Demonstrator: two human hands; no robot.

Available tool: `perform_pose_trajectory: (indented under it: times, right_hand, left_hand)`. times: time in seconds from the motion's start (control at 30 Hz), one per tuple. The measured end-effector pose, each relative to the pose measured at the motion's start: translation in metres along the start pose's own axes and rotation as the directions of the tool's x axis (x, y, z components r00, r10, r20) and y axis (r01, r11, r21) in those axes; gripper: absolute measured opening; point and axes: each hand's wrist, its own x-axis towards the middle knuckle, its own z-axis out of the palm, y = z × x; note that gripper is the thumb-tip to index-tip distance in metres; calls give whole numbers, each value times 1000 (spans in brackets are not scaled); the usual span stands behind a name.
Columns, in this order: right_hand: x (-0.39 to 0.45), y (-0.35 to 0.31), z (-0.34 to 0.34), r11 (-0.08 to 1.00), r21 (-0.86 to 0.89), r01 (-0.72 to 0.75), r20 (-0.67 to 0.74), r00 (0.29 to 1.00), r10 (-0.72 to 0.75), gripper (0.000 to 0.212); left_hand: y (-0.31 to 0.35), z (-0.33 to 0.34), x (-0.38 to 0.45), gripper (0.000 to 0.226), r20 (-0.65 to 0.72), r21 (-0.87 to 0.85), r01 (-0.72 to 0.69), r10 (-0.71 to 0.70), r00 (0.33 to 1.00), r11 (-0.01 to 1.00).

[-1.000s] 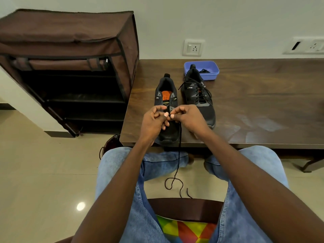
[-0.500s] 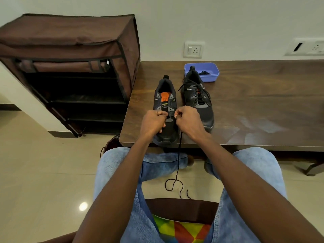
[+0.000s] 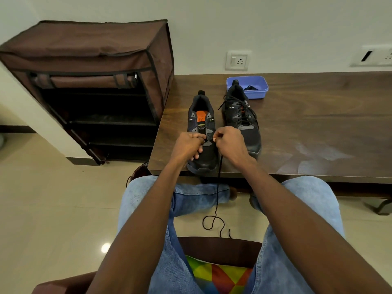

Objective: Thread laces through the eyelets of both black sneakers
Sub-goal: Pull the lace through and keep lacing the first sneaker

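A brown rack [image 3: 101, 81] stands open beside the table [image 3: 307, 128]. Two sneakers sit on it: the right [image 3: 241, 115] laced, the left [image 3: 201, 117] gripped by the left hand [image 3: 188, 145]. The right hand [image 3: 230, 143] pinches the lace [image 3: 217, 196]. The blue tub [image 3: 257, 90] holds another black lace.

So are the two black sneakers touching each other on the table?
Apart. The head view shows a strip of brown table between the unlaced sneaker and the laced sneaker.

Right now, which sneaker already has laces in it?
The right-hand sneaker, next to the blue tub: black laces criss-cross its eyelets. The left-hand sneaker, under both hands, shows a bare orange tongue.
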Motion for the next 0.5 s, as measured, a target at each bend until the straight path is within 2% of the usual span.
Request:
perform_pose_trajectory:
  times: [0.17,0.23,0.5]
  right_hand:
    - [-3,-5,5,983,-168,78,-30,996,-84,17]
    - [-3,-5,8,978,-181,108,-28,993,-115,18]
    - [12,8,5,982,181,-60,99,994,42,20]
  left_hand:
    - [-1,-1,0,24,10,2,-11,11,1000,1000]
    - [-1,-2,1,25,16,6,-7,7,1000,1000]
    - [0,-3,3,19,52,16,3,-4,999,1000]
